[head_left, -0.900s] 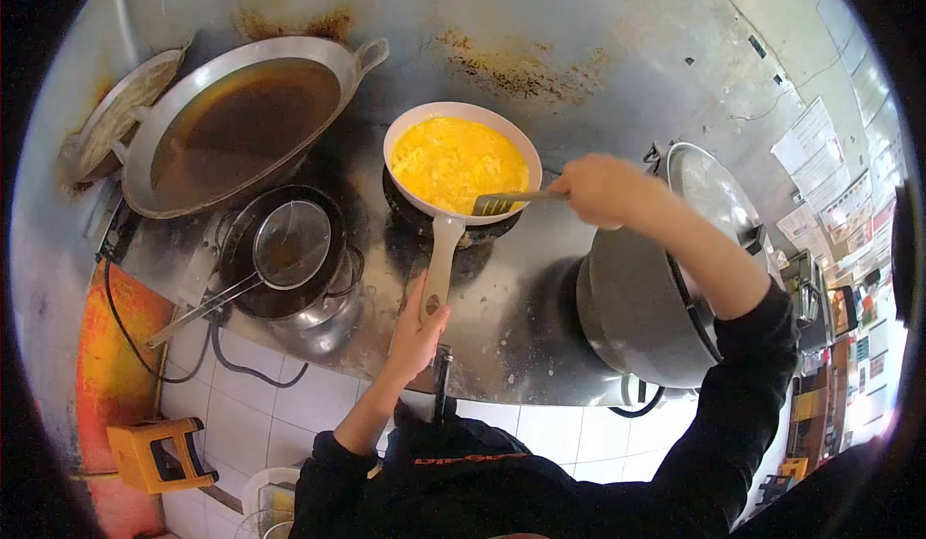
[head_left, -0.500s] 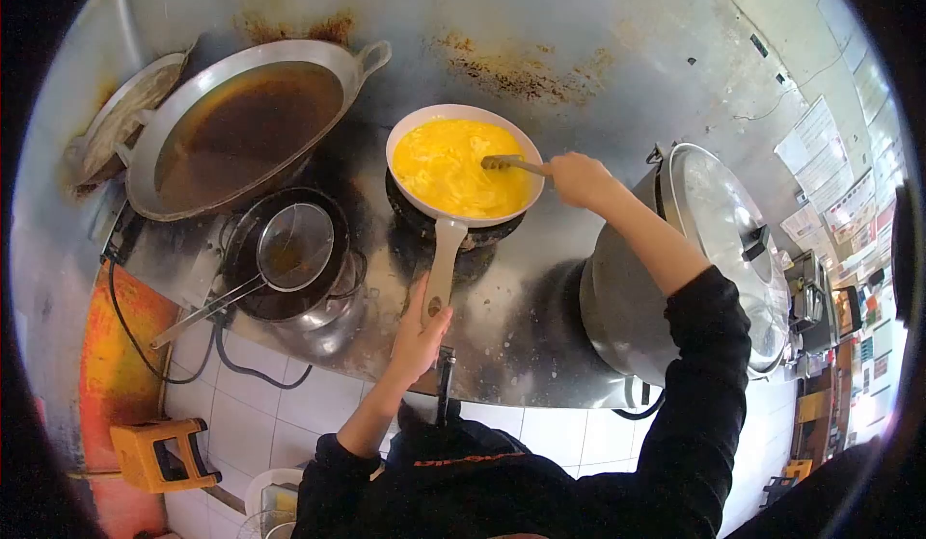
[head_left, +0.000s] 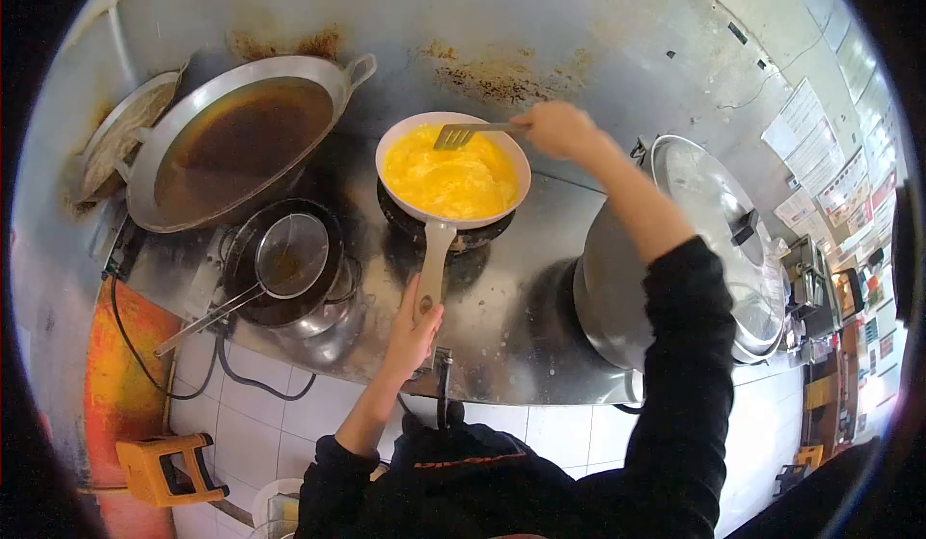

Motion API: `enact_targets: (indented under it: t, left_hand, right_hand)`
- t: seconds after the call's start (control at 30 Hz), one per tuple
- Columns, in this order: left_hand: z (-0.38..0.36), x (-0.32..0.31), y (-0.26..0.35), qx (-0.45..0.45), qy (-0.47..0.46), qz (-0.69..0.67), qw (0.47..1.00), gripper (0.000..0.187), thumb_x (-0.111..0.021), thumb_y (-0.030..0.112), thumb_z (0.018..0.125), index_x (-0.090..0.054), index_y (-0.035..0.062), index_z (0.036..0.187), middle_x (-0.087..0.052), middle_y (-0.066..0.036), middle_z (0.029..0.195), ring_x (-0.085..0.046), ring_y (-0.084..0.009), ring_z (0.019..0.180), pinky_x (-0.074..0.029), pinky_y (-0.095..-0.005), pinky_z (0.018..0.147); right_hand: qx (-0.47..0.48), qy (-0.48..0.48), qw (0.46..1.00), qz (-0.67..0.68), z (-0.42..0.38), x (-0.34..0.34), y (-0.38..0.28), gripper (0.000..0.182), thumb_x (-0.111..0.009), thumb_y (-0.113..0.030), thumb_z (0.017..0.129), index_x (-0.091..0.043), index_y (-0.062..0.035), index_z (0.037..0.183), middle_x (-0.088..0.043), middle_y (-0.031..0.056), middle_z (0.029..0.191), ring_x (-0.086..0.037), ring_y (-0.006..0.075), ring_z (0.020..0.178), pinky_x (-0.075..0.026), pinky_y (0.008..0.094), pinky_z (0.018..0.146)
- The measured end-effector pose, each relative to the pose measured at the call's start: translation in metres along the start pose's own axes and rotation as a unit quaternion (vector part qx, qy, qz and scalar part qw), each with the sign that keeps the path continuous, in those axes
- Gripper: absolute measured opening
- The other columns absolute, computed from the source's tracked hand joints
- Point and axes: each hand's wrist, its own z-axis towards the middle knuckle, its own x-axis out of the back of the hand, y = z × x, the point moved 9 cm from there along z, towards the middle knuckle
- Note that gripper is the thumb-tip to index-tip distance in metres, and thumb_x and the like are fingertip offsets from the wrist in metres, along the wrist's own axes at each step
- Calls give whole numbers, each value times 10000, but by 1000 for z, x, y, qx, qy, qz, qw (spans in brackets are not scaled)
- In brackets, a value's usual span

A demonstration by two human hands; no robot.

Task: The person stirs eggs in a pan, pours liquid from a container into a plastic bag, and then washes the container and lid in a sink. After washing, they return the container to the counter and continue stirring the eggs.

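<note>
A light-rimmed frying pan sits on a burner with yellow egg spread in it, paler and thicker in the middle. My left hand is closed round the pan's beige handle. Above the right side of the pan, my right hand grips a slotted spatula, whose head lies over the egg near the far rim. Whether the spatula head touches the egg is hard to tell.
A wide wok of brown liquid stands at the left, with a strainer over a dark pot below it. To the right is a big lidded pot. A yellow stool is on the floor.
My right hand and the spatula have moved up and left, from the right part of the egg to the far side. My left hand still holds the handle.
</note>
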Motion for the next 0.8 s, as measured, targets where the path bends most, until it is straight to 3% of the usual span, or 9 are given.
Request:
enact_targets:
  t: [0.13,0.27,0.33,0.53,0.63,0.8]
  left_hand:
    - [0,-1,-2,0,-3,-21,1000,593,-490,132,820,-165,90,1314,-411,27,609,-326,-23,428,-258,-152,339]
    - [-2,-2,2,18,7,-19,1000,579,-483,122,822,-175,93,1311,-401,29,600,-325,-23,431,-251,-151,337]
    - [-2,-4,4,18,3,-20,1000,575,-481,120,822,-179,101,1311,-399,29,601,-323,-24,433,-248,-151,337]
    - [-4,-4,2,32,5,-27,999,584,-487,159,822,-185,181,1322,-402,40,627,-262,-12,425,-214,-152,345]
    - [-4,-3,-1,37,10,-26,999,587,-487,158,822,-183,186,1323,-402,39,628,-262,-13,424,-213,-153,344]
    - [-6,-3,0,52,11,-27,998,584,-487,138,823,-181,162,1319,-397,37,609,-307,-23,433,-236,-155,346]
  right_hand:
    - [19,-113,993,15,-38,45,22,336,-524,-128,718,-569,-175,1048,-599,135,875,-565,282,802,-437,363,715]
    - [56,-205,977,-6,-69,19,5,331,-527,-116,713,-575,-165,1037,-598,143,851,-563,296,788,-437,371,695]
    - [11,-178,984,17,-72,-6,2,346,-512,-91,716,-572,-176,1046,-598,144,831,-566,297,779,-444,384,682]
    - [21,-80,997,8,-58,-43,-31,263,-502,-78,699,-593,-96,944,-605,145,804,-594,290,768,-490,383,641]
    - [22,-67,997,1,-30,-70,-32,376,-487,-60,714,-544,-180,1065,-596,125,836,-581,287,785,-474,401,661]
    - [-24,-63,998,-4,20,-94,-33,336,-493,-58,712,-559,-165,1023,-597,123,857,-585,270,808,-484,391,663]
